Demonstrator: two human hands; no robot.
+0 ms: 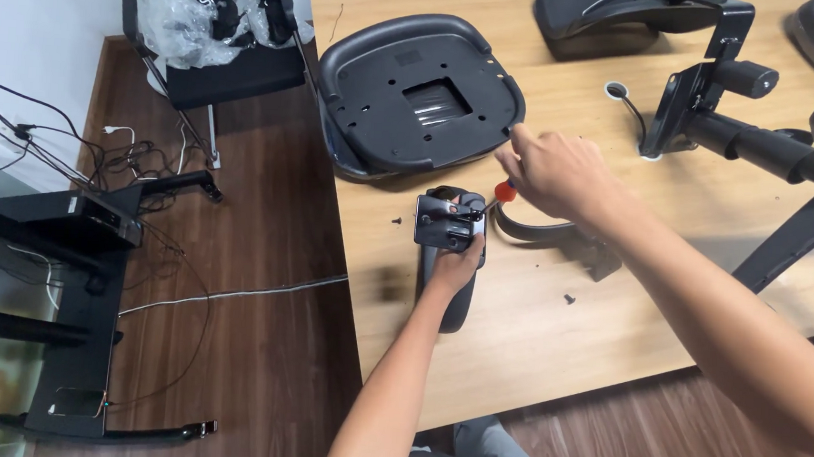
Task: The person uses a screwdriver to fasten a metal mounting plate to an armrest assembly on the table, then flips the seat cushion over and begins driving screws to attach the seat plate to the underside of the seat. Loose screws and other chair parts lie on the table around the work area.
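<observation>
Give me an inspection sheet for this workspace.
Surface: wooden table, mostly bare in front.
Job's things: black armrest with metal bracket; red-handled screwdriver.
Clutter: seat pan, chair base, loose screws.
Grippers: left hand grips the armrest; right hand holds the screwdriver.
Cables: tangled cables on the floor.
Surroundings: black desk frame; chair with plastic wrap.

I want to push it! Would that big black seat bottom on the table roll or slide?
The seat pan lies wide and flat on the table, so it would probably slide, not roll. Its moulded plastic looks stiff, so it likely wouldn't flop. Being big, it may need both hands.
</observation>
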